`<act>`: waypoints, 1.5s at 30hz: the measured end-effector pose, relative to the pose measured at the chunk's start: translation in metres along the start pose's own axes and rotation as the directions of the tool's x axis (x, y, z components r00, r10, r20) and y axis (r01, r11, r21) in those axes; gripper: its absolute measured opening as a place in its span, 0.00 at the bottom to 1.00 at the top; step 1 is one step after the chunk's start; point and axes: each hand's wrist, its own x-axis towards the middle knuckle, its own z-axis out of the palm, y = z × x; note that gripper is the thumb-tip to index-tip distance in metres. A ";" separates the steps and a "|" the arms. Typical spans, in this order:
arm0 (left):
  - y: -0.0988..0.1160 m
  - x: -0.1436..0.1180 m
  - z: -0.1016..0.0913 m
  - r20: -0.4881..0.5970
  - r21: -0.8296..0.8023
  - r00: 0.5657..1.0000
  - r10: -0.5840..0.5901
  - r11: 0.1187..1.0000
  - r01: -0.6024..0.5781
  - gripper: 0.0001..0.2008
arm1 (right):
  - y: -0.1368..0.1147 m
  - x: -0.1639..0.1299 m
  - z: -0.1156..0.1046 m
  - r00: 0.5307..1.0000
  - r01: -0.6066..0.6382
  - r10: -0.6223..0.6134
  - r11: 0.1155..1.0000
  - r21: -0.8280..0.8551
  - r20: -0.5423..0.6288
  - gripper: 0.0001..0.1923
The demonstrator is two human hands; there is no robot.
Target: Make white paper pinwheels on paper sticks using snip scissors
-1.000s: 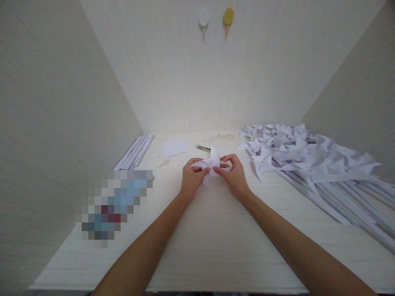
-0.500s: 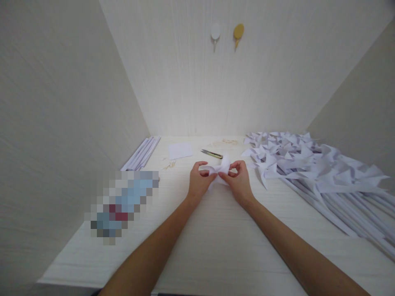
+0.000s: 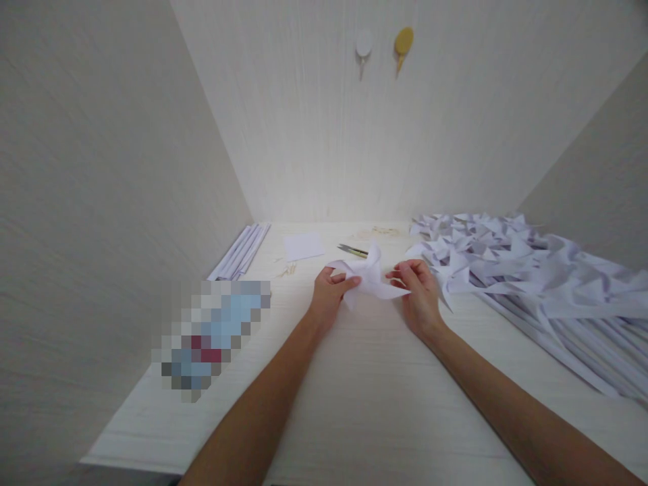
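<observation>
Draws the bare right hand (image 3: 418, 297) away from the middle of the white folded-paper pinwheel (image 3: 372, 273), unlike 0.5 s ago, with 2 thumbs together there. Keeps the bare left hand (image 3: 328, 293) clamped on the pinwheel's left part, thumb on top. Bends the right fingers loosely beside a pointed blade; cannot tell whether pinching or merely touching it.

Works with the pinwheel over the white, faintly streaked tabletop (image 3: 385, 405), facing a pale, streaked rear wall (image 3: 304, 135) bearing 2 hooks: a round white hook (image 3: 363, 44) and a round gold hook (image 3: 403, 42). Stays between 2 greyish side walls (image 3: 101, 169).

Has at left white rolled-paper tubes (image 3: 240, 251) beside a pixelated patch (image 3: 217, 337), too obscured to identify; beyond the hands, a flat white paper sheet (image 3: 304, 246), thin pale scraps (image 3: 288, 270) and small dark-bladed snips (image 3: 353, 250); at right, a heap of white paper pinwheels on long stalks (image 3: 496, 260).

Now spreads the pinwheel wider, hiding more of the snips' yellowish handle. Leaves the sheet, tubes and heap in place.
</observation>
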 end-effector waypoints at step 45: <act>0.009 -0.004 -0.027 0.693 -0.105 0.698 -0.177 0.934 0.341 0.24 | 0.024 0.064 0.153 0.282 0.839 0.063 0.468 -0.278 0.957 0.06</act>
